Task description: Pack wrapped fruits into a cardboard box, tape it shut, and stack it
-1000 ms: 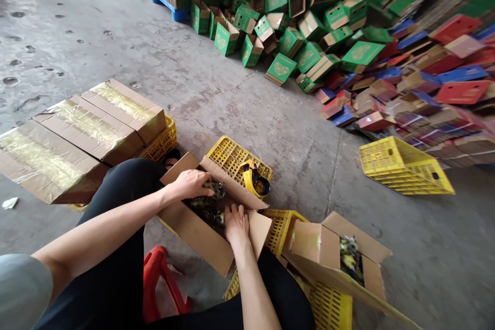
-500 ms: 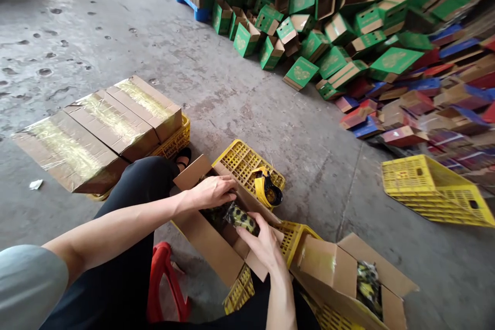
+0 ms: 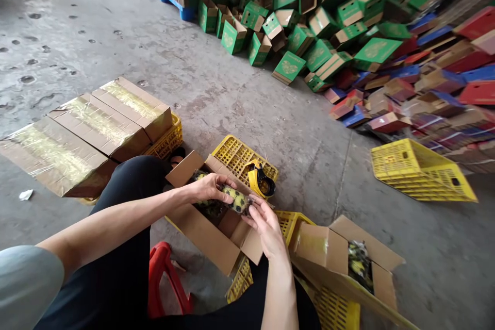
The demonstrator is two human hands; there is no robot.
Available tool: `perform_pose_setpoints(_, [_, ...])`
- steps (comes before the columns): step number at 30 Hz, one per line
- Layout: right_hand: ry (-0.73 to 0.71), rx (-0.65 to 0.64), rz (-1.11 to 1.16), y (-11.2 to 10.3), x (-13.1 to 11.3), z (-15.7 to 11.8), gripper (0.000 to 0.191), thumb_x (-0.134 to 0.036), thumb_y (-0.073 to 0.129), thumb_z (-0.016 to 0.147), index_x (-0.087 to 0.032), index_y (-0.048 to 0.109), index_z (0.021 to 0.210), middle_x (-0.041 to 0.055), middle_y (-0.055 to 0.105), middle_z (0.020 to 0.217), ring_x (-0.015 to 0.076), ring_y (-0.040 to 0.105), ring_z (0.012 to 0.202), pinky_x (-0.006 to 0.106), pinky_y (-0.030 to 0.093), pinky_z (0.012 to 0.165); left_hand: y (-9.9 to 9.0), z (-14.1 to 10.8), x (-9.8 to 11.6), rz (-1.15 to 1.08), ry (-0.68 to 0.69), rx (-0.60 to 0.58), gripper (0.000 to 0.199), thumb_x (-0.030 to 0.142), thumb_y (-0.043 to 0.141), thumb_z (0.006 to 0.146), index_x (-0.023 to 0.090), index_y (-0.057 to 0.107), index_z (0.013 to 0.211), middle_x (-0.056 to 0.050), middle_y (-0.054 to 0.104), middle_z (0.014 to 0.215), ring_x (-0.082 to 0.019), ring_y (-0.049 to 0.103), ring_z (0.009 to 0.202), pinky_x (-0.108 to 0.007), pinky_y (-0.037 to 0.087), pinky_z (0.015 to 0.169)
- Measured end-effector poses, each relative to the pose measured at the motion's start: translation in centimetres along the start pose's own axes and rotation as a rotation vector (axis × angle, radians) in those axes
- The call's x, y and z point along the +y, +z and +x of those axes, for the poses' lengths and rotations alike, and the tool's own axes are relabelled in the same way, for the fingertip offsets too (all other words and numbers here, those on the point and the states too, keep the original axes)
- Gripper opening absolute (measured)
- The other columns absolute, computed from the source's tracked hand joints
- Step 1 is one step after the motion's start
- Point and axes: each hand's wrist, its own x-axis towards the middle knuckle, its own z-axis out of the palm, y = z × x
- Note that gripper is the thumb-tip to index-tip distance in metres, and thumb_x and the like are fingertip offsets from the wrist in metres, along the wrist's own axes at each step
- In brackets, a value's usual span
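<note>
Between my hands, over an open cardboard box (image 3: 204, 237), is a small clear-wrapped pack (image 3: 236, 200) with yellow-green and dark spots. My left hand (image 3: 216, 188) grips its left end, thumb on top. The fingers of my right hand (image 3: 265, 221) are closed on the wrapper at its right end. Similar wrapped packs (image 3: 209, 207) lie inside the box, partly covered by my left hand. A yellow tape dispenser (image 3: 257, 179) rests just beyond the box, on an upturned yellow crate (image 3: 234, 154).
Three taped cartons (image 3: 104, 124) sit on crates at left. A second open box (image 3: 338, 250) with wrapped packs stands at right. A red stool (image 3: 164, 278) is below me. Another yellow crate (image 3: 406, 165) and piled green boxes (image 3: 290, 65) lie farther off.
The pack has risen slightly and turned. My left hand has moved onto its left end, and my right hand has shifted to its right end. The whole view has shifted a little.
</note>
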Motion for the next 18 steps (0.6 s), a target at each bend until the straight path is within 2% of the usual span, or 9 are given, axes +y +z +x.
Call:
perform_pose_setpoints(3, [0.032, 0.047, 0.011, -0.12, 0.35, 0.14, 0.048, -0.055, 0.090, 0.070, -0.021, 0.073, 0.099, 0.0070, 0.077, 0.103, 0.0238, 0.072, 0.096, 0.040, 0.063, 0.087, 0.14, 0.01, 0.06, 0.020, 0.032, 0.009, 0.066, 0.039, 0.098, 0.060, 0.014, 0.071, 0.115, -0.007, 0.074, 0.104, -0.017, 0.067, 0.083, -0.030, 0.051, 0.080])
perform_pose_setpoints(7, [-0.011, 0.107, 0.001, -0.06, 0.69, 0.46, 0.048, -0.058, 0.091, 0.065, -0.021, 0.069, 0.088, 0.0010, 0.072, 0.084, 0.0195, 0.069, 0.081, 0.039, 0.064, 0.080, 0.37, 0.04, 0.11, 0.042, 0.016, 0.001, 0.068, 0.038, 0.099, 0.057, 0.015, 0.073, 0.116, -0.007, 0.074, 0.108, -0.019, 0.067, 0.091, -0.030, 0.051, 0.083])
perform_pose_setpoints(10, [-0.016, 0.148, -0.005, -0.22, 0.75, 0.50, 0.048, -0.059, 0.089, 0.066, -0.022, 0.067, 0.086, 0.0010, 0.071, 0.084, 0.0203, 0.068, 0.080, 0.039, 0.064, 0.076, 0.48, -0.01, -0.08, -0.016, -0.048, -0.068, 0.068, 0.046, 0.096, 0.063, 0.015, 0.074, 0.119, -0.006, 0.076, 0.104, -0.021, 0.068, 0.093, -0.031, 0.051, 0.087])
perform_pose_setpoints(15, [-0.015, 0.178, 0.099, -0.30, 0.60, 0.30, 0.045, -0.055, 0.090, 0.066, -0.023, 0.065, 0.086, 0.0022, 0.073, 0.090, 0.0217, 0.070, 0.085, 0.041, 0.065, 0.080, 0.26, -0.18, -0.23, -0.142, -0.151, -0.115, 0.083, 0.049, 0.095, 0.067, 0.020, 0.066, 0.139, -0.010, 0.074, 0.119, -0.022, 0.068, 0.101, -0.031, 0.052, 0.084])
perform_pose_setpoints(18, [0.001, 0.174, 0.147, -0.25, 0.58, 0.23, 0.043, -0.051, 0.091, 0.066, -0.023, 0.066, 0.087, 0.0021, 0.074, 0.091, 0.0211, 0.070, 0.084, 0.042, 0.065, 0.081, 0.09, -0.31, -0.06, -0.180, -0.162, -0.114, 0.080, 0.049, 0.095, 0.066, 0.020, 0.068, 0.136, -0.012, 0.074, 0.121, -0.024, 0.069, 0.104, -0.033, 0.054, 0.085])
